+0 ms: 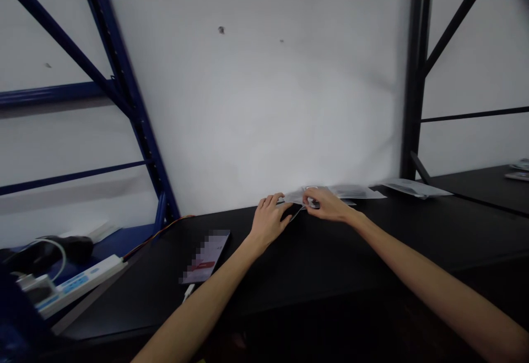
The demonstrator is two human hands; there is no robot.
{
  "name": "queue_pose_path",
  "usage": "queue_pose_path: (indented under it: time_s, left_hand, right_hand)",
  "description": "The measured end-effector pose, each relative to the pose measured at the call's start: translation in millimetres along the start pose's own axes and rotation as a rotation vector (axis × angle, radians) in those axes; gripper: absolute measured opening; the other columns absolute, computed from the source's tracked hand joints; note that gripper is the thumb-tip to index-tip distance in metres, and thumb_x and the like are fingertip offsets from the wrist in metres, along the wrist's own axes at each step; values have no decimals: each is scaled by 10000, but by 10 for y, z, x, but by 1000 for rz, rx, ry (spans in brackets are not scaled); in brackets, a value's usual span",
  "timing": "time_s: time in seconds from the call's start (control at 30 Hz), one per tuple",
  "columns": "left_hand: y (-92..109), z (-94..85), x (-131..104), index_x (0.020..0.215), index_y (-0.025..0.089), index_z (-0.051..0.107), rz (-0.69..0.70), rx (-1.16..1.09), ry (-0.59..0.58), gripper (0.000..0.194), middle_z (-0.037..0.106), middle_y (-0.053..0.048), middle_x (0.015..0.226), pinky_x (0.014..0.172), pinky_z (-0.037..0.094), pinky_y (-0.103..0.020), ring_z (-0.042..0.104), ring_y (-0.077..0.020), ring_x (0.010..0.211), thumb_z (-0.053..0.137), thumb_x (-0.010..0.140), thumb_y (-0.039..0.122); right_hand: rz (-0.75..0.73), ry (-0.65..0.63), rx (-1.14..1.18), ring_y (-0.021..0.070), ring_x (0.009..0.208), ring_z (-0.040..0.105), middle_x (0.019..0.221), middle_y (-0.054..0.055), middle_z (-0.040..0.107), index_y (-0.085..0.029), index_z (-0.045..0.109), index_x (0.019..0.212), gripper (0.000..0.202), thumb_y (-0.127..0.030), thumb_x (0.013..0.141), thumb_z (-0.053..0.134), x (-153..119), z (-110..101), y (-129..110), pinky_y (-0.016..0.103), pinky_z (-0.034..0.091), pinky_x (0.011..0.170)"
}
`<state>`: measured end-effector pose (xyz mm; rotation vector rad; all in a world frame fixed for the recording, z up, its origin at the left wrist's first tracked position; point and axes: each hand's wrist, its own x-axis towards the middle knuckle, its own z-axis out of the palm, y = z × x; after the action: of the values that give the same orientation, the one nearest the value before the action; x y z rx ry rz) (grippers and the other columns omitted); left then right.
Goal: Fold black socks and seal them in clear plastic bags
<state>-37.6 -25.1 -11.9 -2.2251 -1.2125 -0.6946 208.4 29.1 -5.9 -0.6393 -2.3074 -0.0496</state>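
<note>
Plastic bag: a clear bag (pixel 292 196) is lying at the far edge of the table, close to the wall, between the two hands; a dark area is showing below it, too small to identify.
Right hand: the hand (pixel 326 205) is reaching in from the right, its grip closing together on the bag's near edge, thumb and forefinger pinching.
Left hand: the hand (pixel 268 220) is touching the bag's left side, some fingers spreading; whether its grip is clamping anything, I cannot tell.
Other bags: one flat plastic bag (pixel 357 191) is lying just right of the right hand, and another (pixel 415 188) is resting farther right.
Phone: a smartphone (pixel 210 255) is lying left of the left forearm, a white cable (pixel 189 291) running from its near end.
Table: the black top (pixel 351 258) is carrying the bags and phone.
Left side: a white power strip (pixel 85 283) is resting near a blue rack frame (pixel 136 115).
Behind: a pale wall (pixel 264 93) is standing beyond the table.
</note>
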Motion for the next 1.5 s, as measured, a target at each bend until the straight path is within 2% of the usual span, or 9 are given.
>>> queue_pose_path:
  time_s: [0.17,0.37,0.6,0.83,1.03,1.13,1.23,1.37,1.5]
  left_hand:
    - [-98,137,-36,1269,213,686,-58,-16,-94,456,512,-132,1503,1131,363,-500,477,-354,1358,761,848,373]
    - [-97,104,-15,1133,183,741,-126,-68,-164,293,687,-122,1260,1053,424,-476,646,-331,1126,638,860,199]
    - [19,-25,48,1166,266,703,-235,-576,0,332,706,-34,1185,979,477,-355,651,-240,1084,574,863,227]
    - [-75,1,61,1002,187,707,-348,-1029,141,293,704,-37,1035,942,459,-331,612,-220,999,497,798,216]
    - [-166,165,59,658,191,548,-762,-1362,369,151,555,23,688,669,439,-264,506,-156,712,569,739,316]
    - [-197,192,104,634,198,513,-852,-1597,483,212,514,34,635,626,431,-247,491,-140,661,581,745,365]
    - [-197,206,124,748,178,613,-852,-1731,434,243,611,18,720,672,467,-248,561,-151,715,617,761,420]
    - [-193,291,90,848,165,645,-892,-1643,355,313,667,2,798,717,478,-253,602,-161,769,654,757,464]
    - [-211,354,67,848,167,631,-901,-1614,326,300,660,4,783,709,470,-245,604,-157,762,657,770,455]
  right_hand:
    - [-25,-23,85,166,831,564,952,12,638,-225,605,944,119,-140,861,613,5,78,-111,300,445,764]
    - [-51,-6,72,200,958,598,1039,40,651,-232,625,981,76,-225,910,651,14,87,-221,360,482,887]
    - [-102,-39,68,272,1219,574,1316,87,614,-302,554,1413,530,-392,920,727,19,74,-118,455,460,1043]
    - [-30,-62,157,204,971,632,1076,56,662,-267,749,1061,230,-394,1025,562,73,16,-56,362,500,909]
    - [193,-104,256,199,776,603,857,31,683,-219,699,853,329,-501,984,588,33,-201,72,342,508,742]
    - [239,-151,296,237,883,650,996,47,738,-234,726,974,273,-476,969,599,-65,-406,150,370,532,804]
    - [236,-145,211,273,1056,657,1168,62,736,-260,768,1024,246,-344,979,542,-227,-627,205,412,528,925]
    - [213,-179,69,272,1254,609,1383,-4,660,-367,729,1262,509,-124,884,489,-546,-825,218,493,467,1080]
    - [271,-324,-24,291,1299,600,1386,-39,661,-439,746,1226,533,-140,842,527,-921,-893,150,529,470,1106]
